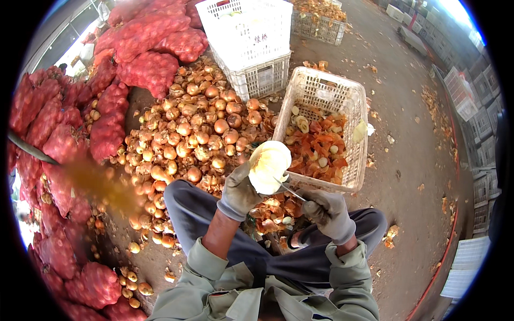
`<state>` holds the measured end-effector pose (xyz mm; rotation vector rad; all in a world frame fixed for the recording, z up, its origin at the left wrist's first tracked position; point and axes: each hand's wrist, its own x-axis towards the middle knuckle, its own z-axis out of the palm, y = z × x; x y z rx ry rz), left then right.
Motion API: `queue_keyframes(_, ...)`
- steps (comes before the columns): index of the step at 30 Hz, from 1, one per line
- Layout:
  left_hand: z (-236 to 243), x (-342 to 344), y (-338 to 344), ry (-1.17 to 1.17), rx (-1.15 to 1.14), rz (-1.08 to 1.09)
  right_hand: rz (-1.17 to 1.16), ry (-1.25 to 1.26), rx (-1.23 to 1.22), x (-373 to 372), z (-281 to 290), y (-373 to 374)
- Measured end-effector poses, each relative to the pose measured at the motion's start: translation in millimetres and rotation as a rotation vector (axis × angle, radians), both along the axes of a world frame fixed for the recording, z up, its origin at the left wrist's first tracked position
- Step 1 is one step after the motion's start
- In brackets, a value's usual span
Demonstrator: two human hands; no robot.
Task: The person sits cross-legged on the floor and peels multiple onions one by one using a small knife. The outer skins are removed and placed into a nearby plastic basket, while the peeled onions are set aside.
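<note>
My left hand (pixel 237 192), in a grey glove, is closed on a pale, peeled onion (pixel 267 163) held up above my lap. My right hand (pixel 326 213), also gloved, grips a thin knife (pixel 292 191), its blade angled up to the lower right of the onion and touching it. Just beyond my hands is a white plastic crate (pixel 357 150) holding orange skins and pale onion pieces. A pile of unpeeled onions (pixel 193 134) spreads to the left of it, and loose peels (pixel 276 211) lie below the knife between my legs.
Red mesh sacks of onions (pixel 147 72) are heaped along the left. Stacked white crates (pixel 249 75) stand ahead, with a crate of skins (pixel 318 29) behind them. More crates (pixel 466 101) line the right beyond the concrete floor (pixel 407 139). A blurred dark rod (pixel 35 147) reaches in at the left.
</note>
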<state>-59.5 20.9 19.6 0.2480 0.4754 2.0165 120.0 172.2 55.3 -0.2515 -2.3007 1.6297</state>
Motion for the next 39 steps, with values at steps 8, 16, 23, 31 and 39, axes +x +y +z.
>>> queue_keyframes(8,-1,-1,0,-0.072,0.101,-0.054,0.033,0.023,0.093,3,-4,2)
queue_keyframes(16,4,-3,3,-0.037,0.081,-0.063,0.034,0.025,0.078,6,-6,7)
queue_keyframes(23,9,3,7,-0.044,0.075,-0.075,0.011,0.009,0.084,7,0,4)
queue_keyframes(31,16,8,11,-0.008,0.027,-0.044,-0.029,0.013,0.278,-6,-4,-1)
queue_keyframes(39,-1,15,23,-0.131,0.023,0.120,-0.279,0.090,0.707,-13,-20,-21)
